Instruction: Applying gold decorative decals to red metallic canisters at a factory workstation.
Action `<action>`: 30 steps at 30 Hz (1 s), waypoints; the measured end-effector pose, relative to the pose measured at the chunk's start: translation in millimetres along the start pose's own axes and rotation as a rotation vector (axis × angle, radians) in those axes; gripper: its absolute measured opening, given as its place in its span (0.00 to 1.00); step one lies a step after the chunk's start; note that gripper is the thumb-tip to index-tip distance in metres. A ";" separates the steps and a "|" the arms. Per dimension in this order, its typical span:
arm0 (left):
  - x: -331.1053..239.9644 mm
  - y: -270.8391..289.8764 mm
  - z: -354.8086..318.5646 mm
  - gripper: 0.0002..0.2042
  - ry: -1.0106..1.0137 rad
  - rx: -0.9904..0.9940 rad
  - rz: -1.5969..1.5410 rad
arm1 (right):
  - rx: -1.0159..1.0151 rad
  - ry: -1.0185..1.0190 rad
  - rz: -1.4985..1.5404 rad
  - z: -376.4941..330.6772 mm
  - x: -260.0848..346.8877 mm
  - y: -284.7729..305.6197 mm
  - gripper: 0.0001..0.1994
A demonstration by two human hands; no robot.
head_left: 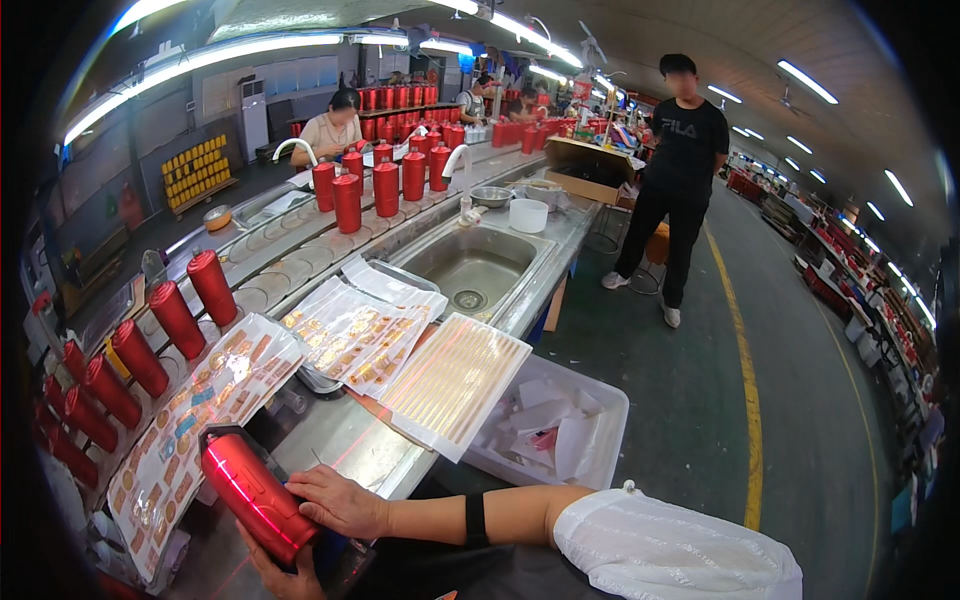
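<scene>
Bottle, red, observed from my remote station, lies tilted between both hands, beside the steel worktop. I note the left hand curled around its lower end, supporting it. The right hand, half-open with fingers bent, rests against its side; whether it grips, I cannot tell. I record a sticker sheet just left and a striped sheet near the sink.
</scene>
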State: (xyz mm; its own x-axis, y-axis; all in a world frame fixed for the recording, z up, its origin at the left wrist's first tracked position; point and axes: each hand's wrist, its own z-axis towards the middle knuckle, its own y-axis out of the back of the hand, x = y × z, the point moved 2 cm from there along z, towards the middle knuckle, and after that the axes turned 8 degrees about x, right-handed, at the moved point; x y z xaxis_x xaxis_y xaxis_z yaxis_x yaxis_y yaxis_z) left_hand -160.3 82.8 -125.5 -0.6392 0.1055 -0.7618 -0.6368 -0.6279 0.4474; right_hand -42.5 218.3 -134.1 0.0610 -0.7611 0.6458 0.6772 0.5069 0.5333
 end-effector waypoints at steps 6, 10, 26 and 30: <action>0.7 0.9 -0.5 0.42 0.002 0.007 0.035 | 0.017 -0.024 -0.010 -0.7 -1.1 1.3 0.23; -8.8 4.2 -2.7 0.42 0.087 0.045 0.002 | -0.008 -0.005 -0.037 -1.3 -0.3 -1.1 0.21; -48.0 48.1 -59.6 0.27 0.018 0.098 0.166 | 0.381 -0.038 0.199 -21.9 46.6 81.4 0.21; -30.0 67.4 -138.1 0.16 0.423 0.090 -0.113 | 0.754 -0.280 0.381 -87.3 13.2 144.1 0.20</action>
State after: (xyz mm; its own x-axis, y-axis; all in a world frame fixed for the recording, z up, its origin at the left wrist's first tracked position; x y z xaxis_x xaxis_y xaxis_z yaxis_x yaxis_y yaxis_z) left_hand -124.5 -69.3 -137.2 -0.3430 -0.1666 -0.9244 -0.7398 -0.5586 0.3751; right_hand 119.9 245.9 -96.3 -0.0653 -0.4097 0.9099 -0.0214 0.9122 0.4092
